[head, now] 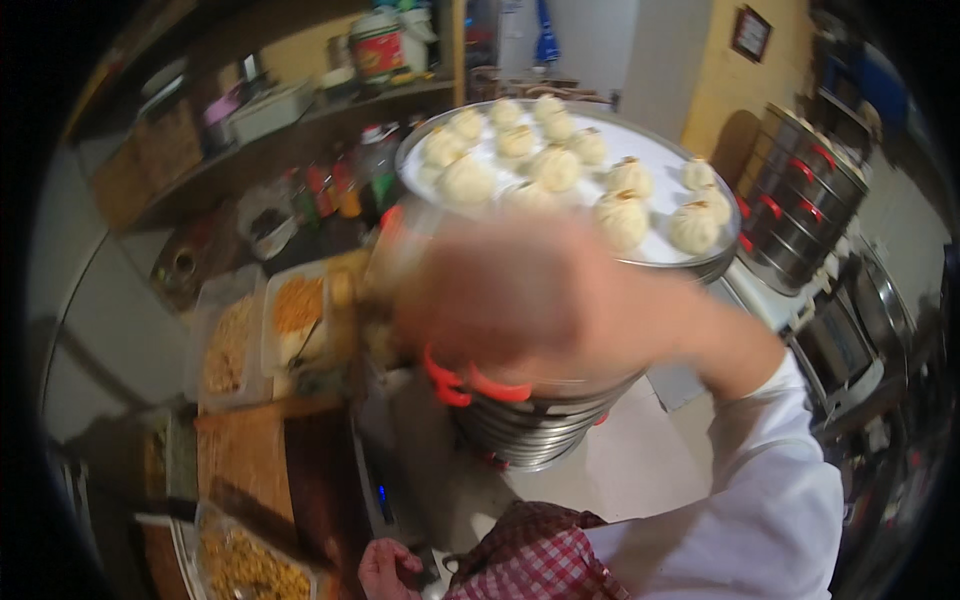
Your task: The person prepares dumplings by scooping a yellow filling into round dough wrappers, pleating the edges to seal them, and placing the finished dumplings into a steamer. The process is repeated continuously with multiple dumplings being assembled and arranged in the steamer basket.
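My right hand is raised close to the camera and badly blurred. It covers the near edge of a round steamer tray on a white liner, and I cannot tell whether it holds or touches anything. Several pleated buns sit spaced over the tray, some hidden by the hand. Below the hand stands a stack of metal steamer tiers with red handles. My left hand is low by the worktop's edge, beside the red checked apron. Its fingers are curled, and their inner side is hidden.
Left of me, a wooden worktop carries plastic tubs of orange filling and pale filling. A tub of yellow filling stands nearer. More steamer tiers stand at right. Bottles line the back left.
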Demonstrator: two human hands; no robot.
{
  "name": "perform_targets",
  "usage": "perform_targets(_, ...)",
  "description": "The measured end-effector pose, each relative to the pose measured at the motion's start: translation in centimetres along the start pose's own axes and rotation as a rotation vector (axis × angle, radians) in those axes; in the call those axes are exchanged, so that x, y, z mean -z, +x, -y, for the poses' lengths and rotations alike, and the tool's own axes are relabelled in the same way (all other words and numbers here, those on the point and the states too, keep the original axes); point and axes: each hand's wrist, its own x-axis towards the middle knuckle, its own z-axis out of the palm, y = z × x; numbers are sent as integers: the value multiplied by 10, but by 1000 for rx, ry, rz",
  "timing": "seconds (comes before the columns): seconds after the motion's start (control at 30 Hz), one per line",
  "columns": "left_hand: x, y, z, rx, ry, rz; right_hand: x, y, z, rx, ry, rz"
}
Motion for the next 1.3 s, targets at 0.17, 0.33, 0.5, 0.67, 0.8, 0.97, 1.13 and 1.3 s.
perform_targets(0.17, 10, -53, -35, -112, 12, -484, -200, 14, 77, 223, 466, 307)
perform_targets(0.33, 97, -170, -38, -46, 550, -690, -274, 70, 137, 222, 667, 622)
perform_targets(0.5, 172, -284, 19, -289, 759, -1130, -292, 104, 215, 71, 660, 756)
perform_targets(0.67, 275, -328, 28, -8, 1085, -1612, -364, 123, 192, 166, 748, 871)
perform_targets(0.8, 308, -265, -22, -154, 1408, -1245, -405, 132, 178, 218, 647, 970)
perform_targets(0.97, 321, -180, -25, 134, 1543, -1058, -446, 137, 182, 290, 547, 966)
perform_targets(1.13, 339, -171, -39, 371, 1080, -964, -485, 141, 203, 658, 577, 833)
perform_targets(1.3, 313, -186, -72, 379, 678, -960, -492, 157, 206, 501, 853, 938)
